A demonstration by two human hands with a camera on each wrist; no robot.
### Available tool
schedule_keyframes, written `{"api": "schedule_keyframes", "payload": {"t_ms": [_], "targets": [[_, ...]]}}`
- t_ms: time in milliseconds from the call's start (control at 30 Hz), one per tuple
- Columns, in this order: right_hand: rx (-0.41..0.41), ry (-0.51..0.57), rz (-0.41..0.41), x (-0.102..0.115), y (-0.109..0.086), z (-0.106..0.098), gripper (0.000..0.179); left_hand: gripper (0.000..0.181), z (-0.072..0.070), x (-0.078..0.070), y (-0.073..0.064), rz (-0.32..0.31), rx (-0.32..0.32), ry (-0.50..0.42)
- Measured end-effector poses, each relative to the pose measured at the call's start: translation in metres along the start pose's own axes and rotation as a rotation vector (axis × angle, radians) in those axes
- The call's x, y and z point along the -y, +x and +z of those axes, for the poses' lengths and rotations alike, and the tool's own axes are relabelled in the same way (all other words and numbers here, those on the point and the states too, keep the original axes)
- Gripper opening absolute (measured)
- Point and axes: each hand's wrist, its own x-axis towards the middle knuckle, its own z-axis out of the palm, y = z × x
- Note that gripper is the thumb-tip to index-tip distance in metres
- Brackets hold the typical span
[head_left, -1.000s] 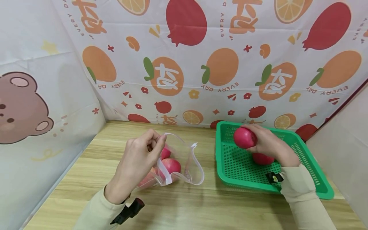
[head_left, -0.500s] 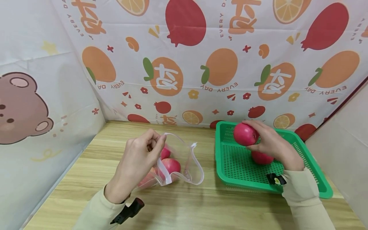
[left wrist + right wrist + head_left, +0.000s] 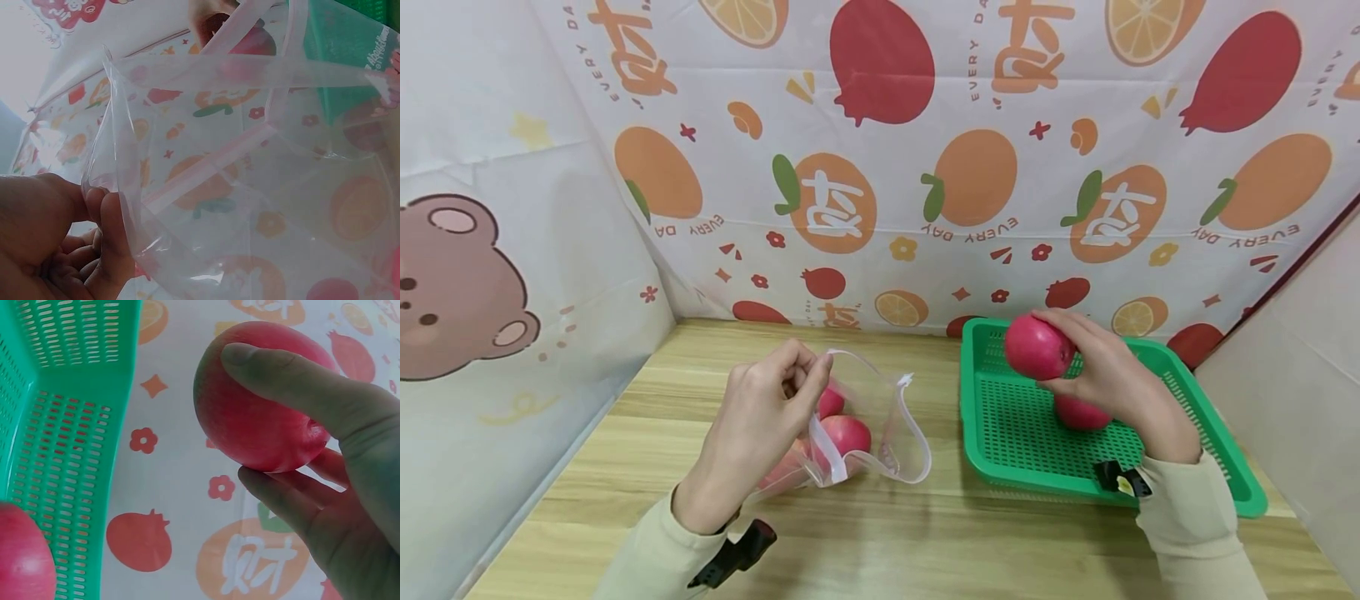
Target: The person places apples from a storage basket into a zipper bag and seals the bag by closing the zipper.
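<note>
My left hand (image 3: 763,433) pinches the rim of a clear zip bag (image 3: 904,433) between thumb and fingers. The bag's mouth gapes toward the right, and several red apples, one of them a near apple (image 3: 847,437), lie inside it. In the left wrist view the see-through bag (image 3: 250,187) spreads out from the pinching fingers (image 3: 112,231). My right hand (image 3: 1108,375) grips a red apple (image 3: 1037,346) above the basket. The right wrist view shows the thumb on one side of this apple (image 3: 256,406) and the fingers on the other. Another apple (image 3: 1081,412) sits in the basket below.
The green plastic basket (image 3: 972,417) with perforated sides stands at the right of the wooden table (image 3: 925,542). A fruit-printed cloth (image 3: 902,183) hangs at the back, and a pale side panel (image 3: 1300,358) rises to the right of the basket.
The right hand has lifted the apple slightly and shifted a little. My left hand keeps its hold on the bag's rim, with almost no movement.
</note>
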Motion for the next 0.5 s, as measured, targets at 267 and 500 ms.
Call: {"api": "schedule_keyframes", "payload": {"t_ms": [267,500], "targets": [[-0.105,-0.006,-0.061,0.010,-0.005,-0.003,0.096,0.019,0.000,-0.001,0.000,0.003,-0.003,0.006],[-0.163,-0.008,-0.113,0.020,-0.009,-0.006,0.100,0.019,0.001,-0.001,0.001,0.009,-0.009,0.006]]}}
